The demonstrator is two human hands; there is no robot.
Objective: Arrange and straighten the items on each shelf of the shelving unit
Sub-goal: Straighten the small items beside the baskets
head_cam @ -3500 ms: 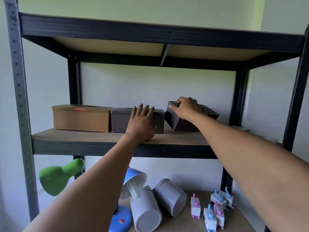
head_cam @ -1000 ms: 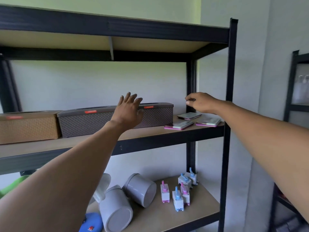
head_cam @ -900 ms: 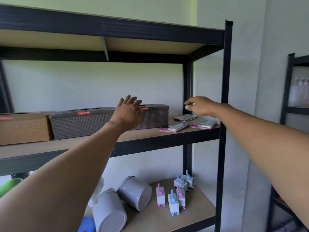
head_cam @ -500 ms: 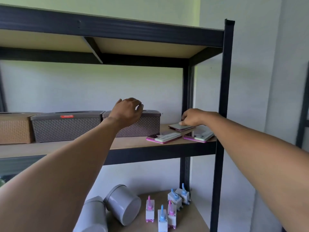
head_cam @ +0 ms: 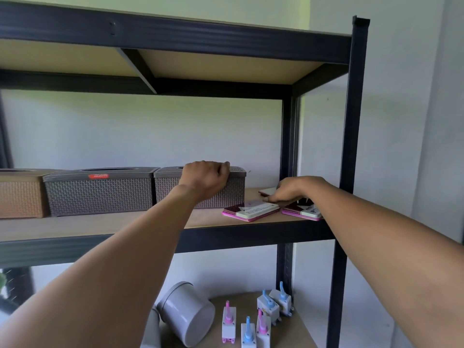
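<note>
On the middle shelf [head_cam: 100,226] a tan woven tissue box [head_cam: 20,195] and two dark woven tissue boxes stand in a row: one [head_cam: 100,194] in the middle, the other [head_cam: 236,188] on the right. My left hand [head_cam: 204,178] grips the top front edge of the right dark box, fingers curled over its lid. Right of the boxes lie three flat cases. Two pink-edged ones [head_cam: 251,211] [head_cam: 301,211] sit at the front. My right hand [head_cam: 292,188] holds the third case [head_cam: 267,191] at the back, which it mostly hides.
The black corner post [head_cam: 351,121] stands just right of my right arm. On the lower shelf grey cylindrical bins [head_cam: 187,312] lie on their sides beside several small white switches with pink and blue levers [head_cam: 247,322]. The upper shelf board is close overhead.
The tilted dark box now stands in line with the others. My left hand closed onto the right dark box. My right hand dropped from the air onto the back case.
</note>
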